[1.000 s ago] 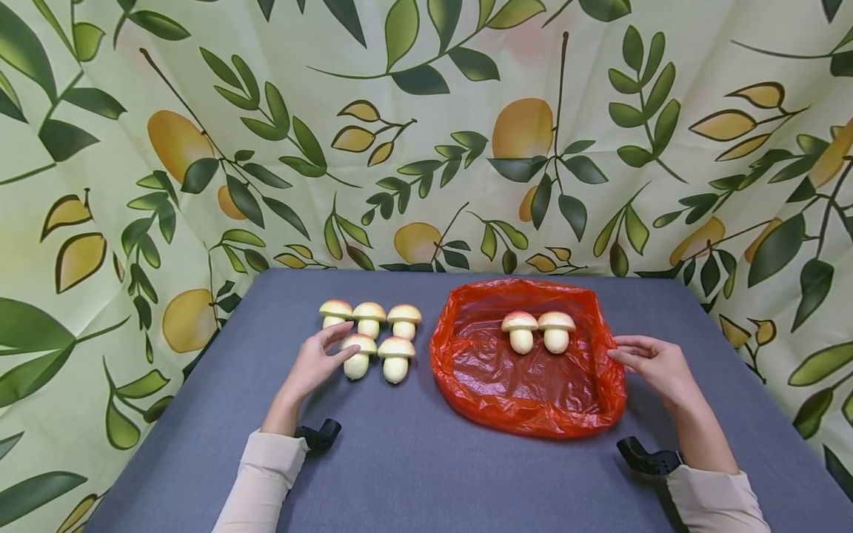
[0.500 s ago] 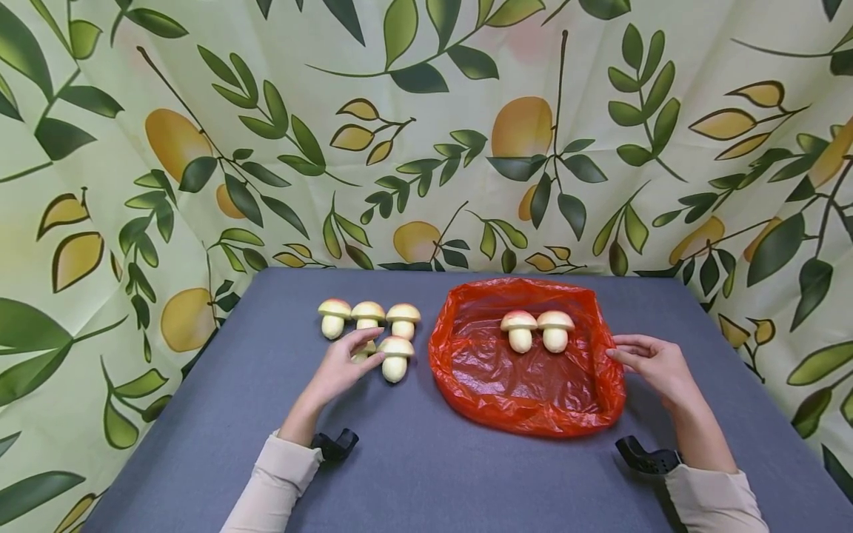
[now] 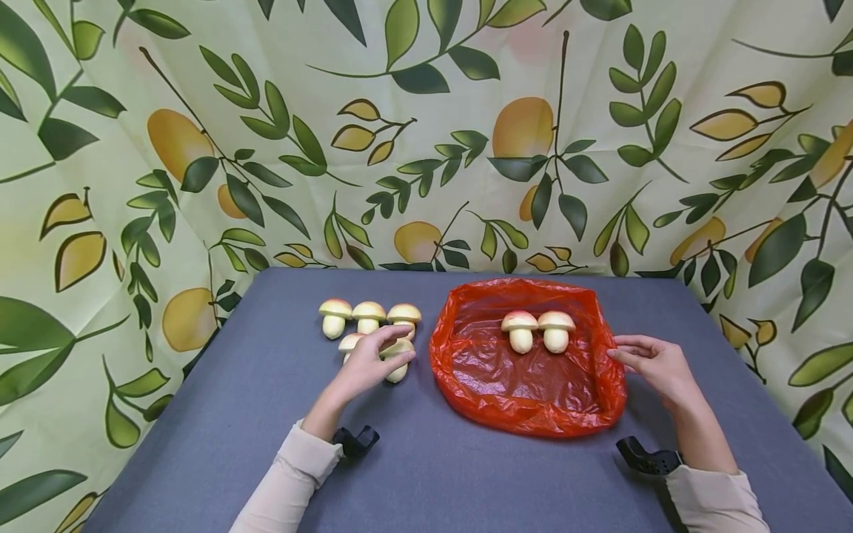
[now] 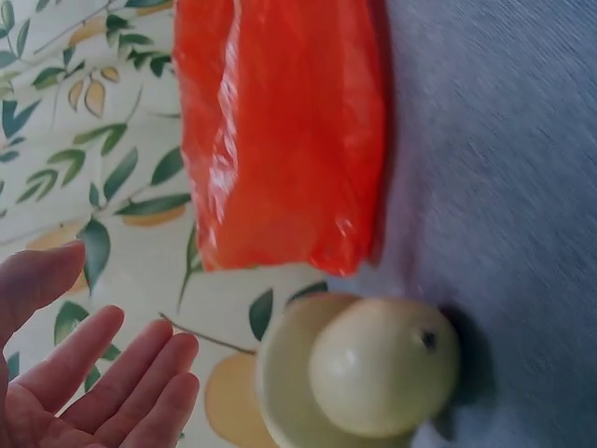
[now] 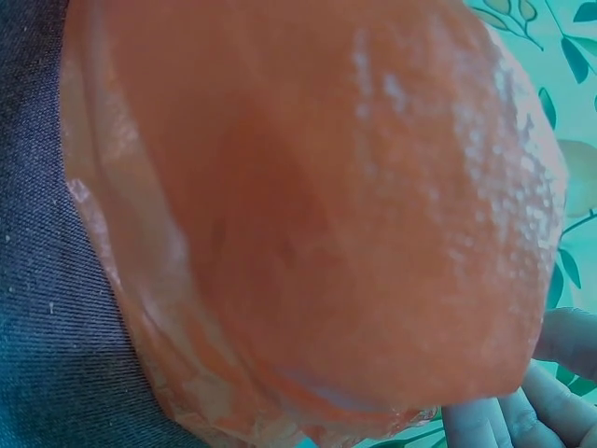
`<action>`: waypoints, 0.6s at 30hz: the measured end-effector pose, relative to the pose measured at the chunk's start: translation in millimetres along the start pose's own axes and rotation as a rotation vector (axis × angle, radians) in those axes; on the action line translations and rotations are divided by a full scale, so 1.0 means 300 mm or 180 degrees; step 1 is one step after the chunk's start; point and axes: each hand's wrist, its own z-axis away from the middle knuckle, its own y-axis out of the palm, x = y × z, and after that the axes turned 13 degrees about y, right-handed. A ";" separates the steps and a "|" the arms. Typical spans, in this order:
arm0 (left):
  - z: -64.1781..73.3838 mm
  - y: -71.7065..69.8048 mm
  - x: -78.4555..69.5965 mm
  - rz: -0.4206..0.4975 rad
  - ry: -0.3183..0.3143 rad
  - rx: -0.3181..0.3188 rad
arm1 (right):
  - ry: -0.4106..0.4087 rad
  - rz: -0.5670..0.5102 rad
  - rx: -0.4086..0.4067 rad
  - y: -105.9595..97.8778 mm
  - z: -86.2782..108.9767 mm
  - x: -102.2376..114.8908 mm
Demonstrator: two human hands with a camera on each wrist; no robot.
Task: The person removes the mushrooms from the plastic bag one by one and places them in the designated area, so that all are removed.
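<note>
Seven mushrooms lie before me: five on the table (image 3: 506, 488) to the left of the bag (image 3: 533, 414) and two inside it. My left hand (image 3: 365, 364) is over the near row of the five, thumb and fingers parted and fairly relaxed, with nothing in their hold. Around it in the head view is the near right mushroom (image 3: 397, 374); part of the cap shows between my thumb and fingers, and the stem comes out below. From the left wrist my fingers (image 4: 140, 392) are seen apart from the mushroom there, whose rounded stem end bears a dark spot. The near left mushroom (image 3: 349, 344) is partly hidden behind the same hand.

Three more make the far row, side by side: the far left mushroom (image 3: 335, 320), the far middle mushroom (image 3: 368, 318) and the far right mushroom (image 3: 403, 316), its stem partly covered by my fingertips.

My right hand (image 3: 660, 366) is at the bag's right side, thumb and fingers drawn close and pinching the rim; the right wrist view hides the tips behind the red plastic. The bag stands wide-mouthed, and the two mushrooms (image 3: 520, 333) in it lie cap beside cap, stems toward me. Leaf-and-fruit cloth (image 3: 453, 96) hangs behind the table. Both my sleeves (image 3: 293, 470) are pale, each with a dark wrist mount (image 3: 358, 442) by the cuff.
</note>
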 end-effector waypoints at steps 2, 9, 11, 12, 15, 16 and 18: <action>-0.011 0.010 -0.010 0.0006 0.0019 0.0042 | 0.0009 -0.0005 0.0012 0.000 0.000 0.000; -0.045 0.047 -0.036 -0.0002 0.0185 0.0159 | 0.0025 -0.0026 0.0043 -0.001 -0.001 -0.002; -0.054 0.056 -0.042 0.0012 0.0217 0.0192 | 0.0013 -0.0023 0.0043 -0.002 -0.001 -0.002; -0.058 0.060 -0.046 0.0022 0.0220 0.0210 | 0.0006 -0.0024 0.0046 -0.003 -0.001 -0.003; -0.073 0.074 -0.060 0.0046 0.0205 0.0262 | -0.0015 -0.0028 0.0047 -0.004 -0.001 -0.003; -0.078 0.081 -0.064 0.0049 0.0200 0.0278 | -0.0020 -0.0029 0.0046 -0.003 -0.001 -0.003; -0.088 0.095 -0.075 0.0010 0.0220 0.0314 | -0.0021 -0.0020 0.0041 -0.003 -0.001 -0.003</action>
